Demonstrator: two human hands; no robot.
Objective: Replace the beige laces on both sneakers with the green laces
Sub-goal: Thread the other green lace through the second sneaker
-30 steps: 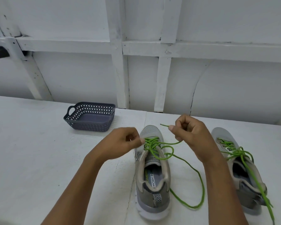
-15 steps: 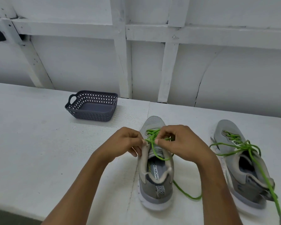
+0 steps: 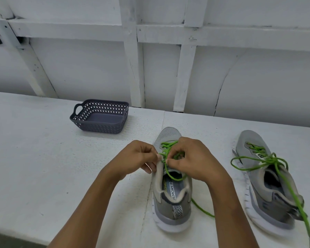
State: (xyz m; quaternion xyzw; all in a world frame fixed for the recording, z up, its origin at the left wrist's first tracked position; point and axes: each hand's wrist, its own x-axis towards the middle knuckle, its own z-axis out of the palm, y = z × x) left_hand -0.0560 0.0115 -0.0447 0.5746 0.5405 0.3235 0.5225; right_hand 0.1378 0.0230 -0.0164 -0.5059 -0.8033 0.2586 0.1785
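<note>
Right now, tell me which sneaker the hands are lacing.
The left sneaker, nearer the basket: the left hand and right hand pinch its green lace. The right sneaker stands untouched.

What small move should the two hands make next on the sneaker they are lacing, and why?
Probably feed the green lace through the top eyelet and draw it snug: the right hand pinches it beside the sneaker at its upper edge, which the left hand pinches, and a slack loop hangs over the opening.

Both hands meet fingertip to fingertip, forearms reaching forward.
Left hand point(image 3: 138, 158) and right hand point(image 3: 193, 161) are curled, thumb and forefinger of each pinching the green lace point(image 3: 166, 168), knuckles up.
</note>
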